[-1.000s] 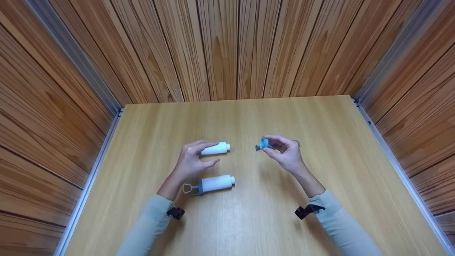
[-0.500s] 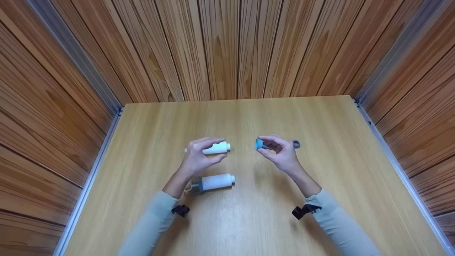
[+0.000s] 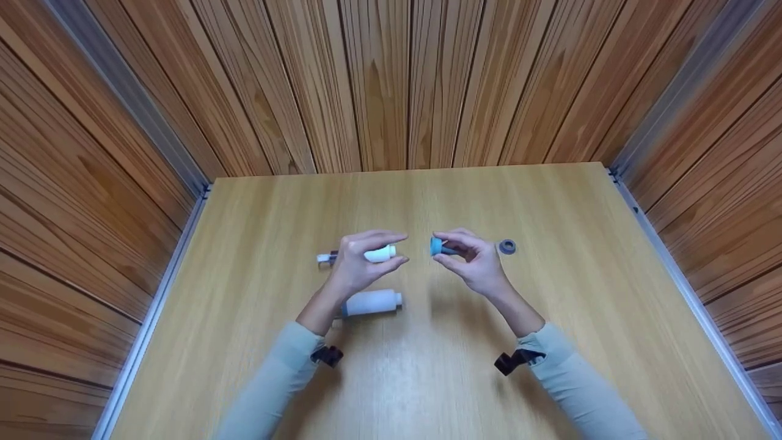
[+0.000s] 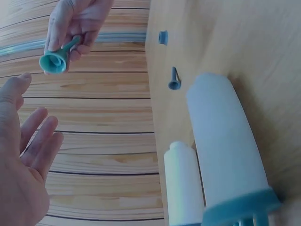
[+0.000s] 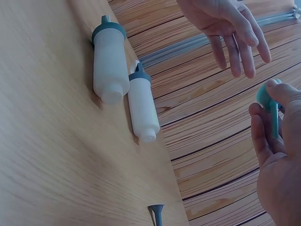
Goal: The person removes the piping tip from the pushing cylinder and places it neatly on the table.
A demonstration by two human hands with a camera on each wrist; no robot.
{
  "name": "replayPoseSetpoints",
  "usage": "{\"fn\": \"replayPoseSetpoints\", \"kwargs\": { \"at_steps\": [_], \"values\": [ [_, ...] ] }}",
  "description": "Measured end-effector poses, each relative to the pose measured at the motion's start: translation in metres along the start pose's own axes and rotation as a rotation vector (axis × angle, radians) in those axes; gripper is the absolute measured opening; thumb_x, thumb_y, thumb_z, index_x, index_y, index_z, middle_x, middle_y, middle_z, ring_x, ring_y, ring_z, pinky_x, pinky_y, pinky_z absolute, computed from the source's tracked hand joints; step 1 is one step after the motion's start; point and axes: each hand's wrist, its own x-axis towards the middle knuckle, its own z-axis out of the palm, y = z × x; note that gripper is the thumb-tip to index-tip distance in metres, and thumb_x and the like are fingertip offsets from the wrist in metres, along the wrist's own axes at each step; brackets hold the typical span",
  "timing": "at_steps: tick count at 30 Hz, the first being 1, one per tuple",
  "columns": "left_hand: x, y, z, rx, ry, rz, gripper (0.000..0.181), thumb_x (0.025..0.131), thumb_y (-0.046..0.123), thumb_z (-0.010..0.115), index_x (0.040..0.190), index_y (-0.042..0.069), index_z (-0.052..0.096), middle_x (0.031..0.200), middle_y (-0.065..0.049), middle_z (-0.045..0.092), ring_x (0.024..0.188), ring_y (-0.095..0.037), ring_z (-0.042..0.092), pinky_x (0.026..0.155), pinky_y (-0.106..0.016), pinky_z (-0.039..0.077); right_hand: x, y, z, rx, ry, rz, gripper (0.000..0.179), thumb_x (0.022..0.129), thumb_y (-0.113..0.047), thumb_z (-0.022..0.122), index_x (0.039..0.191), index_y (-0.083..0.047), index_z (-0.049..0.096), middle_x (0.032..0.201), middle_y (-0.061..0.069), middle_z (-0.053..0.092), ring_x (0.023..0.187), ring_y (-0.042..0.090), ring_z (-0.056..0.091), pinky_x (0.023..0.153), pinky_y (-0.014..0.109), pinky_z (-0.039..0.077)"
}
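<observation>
My right hand (image 3: pixel 476 260) pinches a small teal funnel-shaped piece with a thin stem (image 4: pixel 52 62), held above the table, its wide mouth facing left. To its left, my left hand (image 3: pixel 360 263) hovers with thumb and fingers spread and nothing between them. Beneath that hand lies a slim white cylinder (image 3: pixel 380 253) with a grey-blue collar and handle end, partly covered. Nearer the person lies a thicker white cylinder (image 3: pixel 371 302), its collar end (image 4: pixel 242 207) hidden by the left wrist in the head view. Both cylinders have a short narrow neck pointing right.
A small grey-blue ring (image 3: pixel 507 247) lies on the table (image 3: pixel 550 208) right of the right hand. Another small grey-blue funnel-shaped piece (image 4: pixel 174 84) stays on the tabletop, seen in the wrist views. Wooden plank walls (image 3: pixel 391 85) stand behind and at both sides.
My left hand has moved right, towards the right hand. The right hand has shifted slightly left with the teal piece, turning its mouth leftward and uncovering the ring.
</observation>
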Motion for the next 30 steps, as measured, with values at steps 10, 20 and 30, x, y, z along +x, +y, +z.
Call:
{"fn": "replayPoseSetpoints", "kwargs": {
  "at_steps": [10,20,30],
  "values": [
    [0.011,0.009,0.012,0.002,0.013,0.059,0.031,0.095,0.012,0.091,0.125,0.004,0.086,0.122,-0.017,0.087,0.116,-0.034,0.085,0.103,-0.048,0.068,0.003,-0.003,0.004,-0.019,0.006,0.008,0.039,0.092,0.019,0.079,0.131,0.016,0.074,0.12,-0.013,0.074,0.107,0.0,0.076,0.102,0.018,0.063],
    [0.016,0.009,0.02,-0.037,-0.014,0.071,0.03,0.097,0.012,0.089,0.126,0.006,0.085,0.123,-0.015,0.087,0.117,-0.034,0.085,0.105,-0.047,0.067,0.005,-0.007,0.008,0.007,-0.011,-0.034,0.041,0.091,0.021,0.078,0.131,0.017,0.073,0.121,-0.014,0.075,0.11,0.001,0.076,0.102,0.02,0.064],
    [0.016,0.009,0.023,-0.037,-0.042,0.058,0.024,0.097,0.009,0.088,0.121,0.005,0.087,0.122,-0.016,0.086,0.117,-0.033,0.084,0.106,-0.042,0.067,0.003,-0.008,0.01,0.005,-0.017,-0.035,0.039,0.091,0.02,0.079,0.13,0.017,0.074,0.116,-0.014,0.075,0.108,0.001,0.077,0.1,0.019,0.064]
  ]
}}
